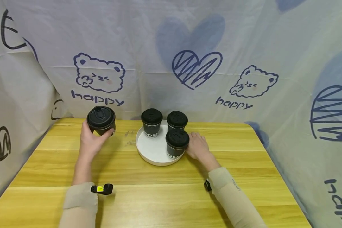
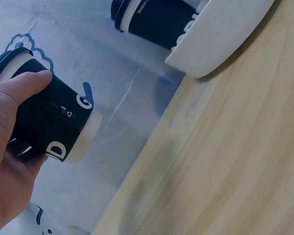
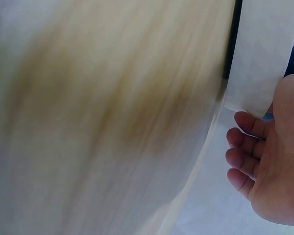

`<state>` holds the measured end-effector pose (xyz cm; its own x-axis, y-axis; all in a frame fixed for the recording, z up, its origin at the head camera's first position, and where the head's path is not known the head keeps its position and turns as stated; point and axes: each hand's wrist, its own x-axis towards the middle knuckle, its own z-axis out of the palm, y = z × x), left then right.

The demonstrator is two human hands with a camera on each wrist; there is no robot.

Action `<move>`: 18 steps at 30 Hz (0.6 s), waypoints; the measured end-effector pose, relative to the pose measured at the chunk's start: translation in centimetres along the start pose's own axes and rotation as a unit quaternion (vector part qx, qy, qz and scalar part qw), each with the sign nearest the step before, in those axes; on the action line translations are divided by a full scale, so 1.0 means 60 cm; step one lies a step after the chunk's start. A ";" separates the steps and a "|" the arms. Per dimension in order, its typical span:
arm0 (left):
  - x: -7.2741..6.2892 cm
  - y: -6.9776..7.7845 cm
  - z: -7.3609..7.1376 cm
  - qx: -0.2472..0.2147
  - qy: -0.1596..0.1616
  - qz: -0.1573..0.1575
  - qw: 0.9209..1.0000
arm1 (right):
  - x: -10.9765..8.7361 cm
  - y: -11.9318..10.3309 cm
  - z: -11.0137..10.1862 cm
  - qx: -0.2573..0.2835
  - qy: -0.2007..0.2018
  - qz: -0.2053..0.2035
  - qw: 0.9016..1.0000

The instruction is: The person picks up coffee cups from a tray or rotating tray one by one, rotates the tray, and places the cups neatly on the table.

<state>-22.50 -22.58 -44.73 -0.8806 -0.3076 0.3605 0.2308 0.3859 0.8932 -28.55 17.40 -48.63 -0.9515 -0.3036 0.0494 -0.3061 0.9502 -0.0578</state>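
My left hand [image 1: 91, 142] holds a black paper coffee cup [image 2: 54, 107] with a black lid, thumb on one side and fingers round the other. This cup is raised above the table, left of a round white tray [image 1: 146, 152]. On the tray stand three similar lidded cups: a back-left cup [image 1: 152, 122], a back-right cup [image 1: 177, 119] and a front-right cup [image 1: 176, 144]. At the tray's right side, my right hand [image 1: 198, 146] grips the rim beside the front-right cup. In the right wrist view its curled fingers [image 3: 242, 159] lie against the tray's outer wall [image 3: 259, 58].
The wooden table [image 1: 159, 202] reaches back to a pale cloth [image 1: 148, 63] printed with hearts and bears, which also hangs at both sides. Each sleeve carries a small black device, the left device [image 1: 102, 189] with a yellow label.
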 end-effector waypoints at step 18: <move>0.063 -0.047 -0.059 0.036 0.035 -0.085 0.995 | 0.005 -0.009 -0.010 -0.005 -0.024 0.009 1.000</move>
<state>-25.01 -27.91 -44.96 -0.8727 -0.4326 0.2262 0.0486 0.3840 0.9221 -28.63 16.86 -48.02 -0.9572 -0.2894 0.0014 -0.2891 0.9561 -0.0481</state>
